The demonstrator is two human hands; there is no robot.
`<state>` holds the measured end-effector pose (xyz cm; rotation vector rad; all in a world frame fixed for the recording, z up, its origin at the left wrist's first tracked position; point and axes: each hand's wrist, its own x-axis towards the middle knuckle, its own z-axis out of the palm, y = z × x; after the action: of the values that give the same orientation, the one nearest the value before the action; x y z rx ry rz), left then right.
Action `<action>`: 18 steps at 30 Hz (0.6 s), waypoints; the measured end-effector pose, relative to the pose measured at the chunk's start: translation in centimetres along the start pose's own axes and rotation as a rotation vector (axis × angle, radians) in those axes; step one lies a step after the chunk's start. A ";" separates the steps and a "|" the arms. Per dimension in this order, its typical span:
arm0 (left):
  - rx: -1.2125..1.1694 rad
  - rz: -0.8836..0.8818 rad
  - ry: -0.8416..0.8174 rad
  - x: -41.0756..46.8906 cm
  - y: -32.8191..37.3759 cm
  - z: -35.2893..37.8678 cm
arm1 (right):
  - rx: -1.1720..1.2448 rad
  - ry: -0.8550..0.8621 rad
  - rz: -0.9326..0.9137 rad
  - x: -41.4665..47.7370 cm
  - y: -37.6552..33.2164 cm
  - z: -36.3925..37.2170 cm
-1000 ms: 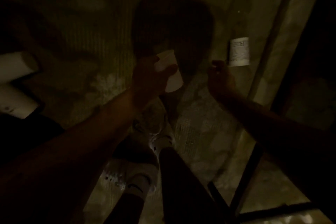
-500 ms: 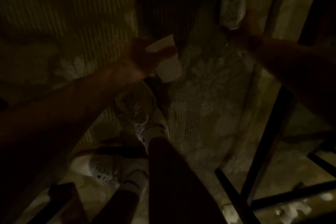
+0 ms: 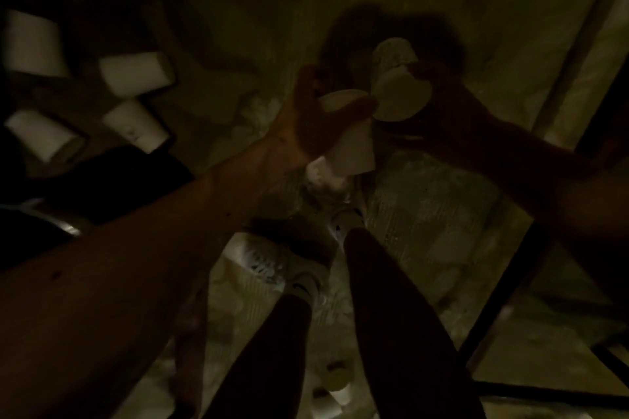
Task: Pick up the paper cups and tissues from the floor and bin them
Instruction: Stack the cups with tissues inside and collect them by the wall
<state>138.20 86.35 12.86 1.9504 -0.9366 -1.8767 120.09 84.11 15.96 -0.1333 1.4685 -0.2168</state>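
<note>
Paper cups held in both hands over a dim floor

Paper cups are the brightest things in this very dark view, seen from the person's head looking down. Near the centre of the frame, the left hand [image 3: 316, 119] grips a white paper cup [image 3: 350, 146], thumb across its rim, with the cup's base pointing down toward the person's shoes. Just to its right, the right hand [image 3: 442, 119] grasps a second cup [image 3: 394, 92], turned so that its round end faces the camera; this cup touches or nearly touches the first at the rims. Both forearms reach in from the lower corners, the left from lower left, the right from the right edge.

More cups lie on their sides on the floor [image 3: 442, 214] in the upper left of the frame: one at the far left edge [image 3: 32, 44], one beside it [image 3: 136, 73], and two lower down [image 3: 136, 126] [image 3: 41, 133]. A few small pale pieces [image 3: 335, 388] sit at the bottom centre, too blurred to identify.

Below the hands, two white sneakers [image 3: 258, 262] and dark trouser legs [image 3: 391, 333] fill the lower middle. A rounded dark shadow [image 3: 391, 27] lies on the floor above the hands. Thin dark metal bars [image 3: 503, 286] cross the right side of the frame.
</note>
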 end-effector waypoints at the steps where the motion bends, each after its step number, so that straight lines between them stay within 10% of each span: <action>1: -0.030 -0.024 -0.001 -1.3 1.1 -1.3 | 0.036 -0.042 -0.003 -0.9 -0.6 1.1; 18: -0.158 0.067 0.498 -28.0 3.3 -21.0 | -0.690 -0.369 -0.041 -15.1 -5.1 28.5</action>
<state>159.02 96.16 39.36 2.1084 -0.6693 -1.2854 146.76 81.36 34.52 -0.7234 1.1196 0.2811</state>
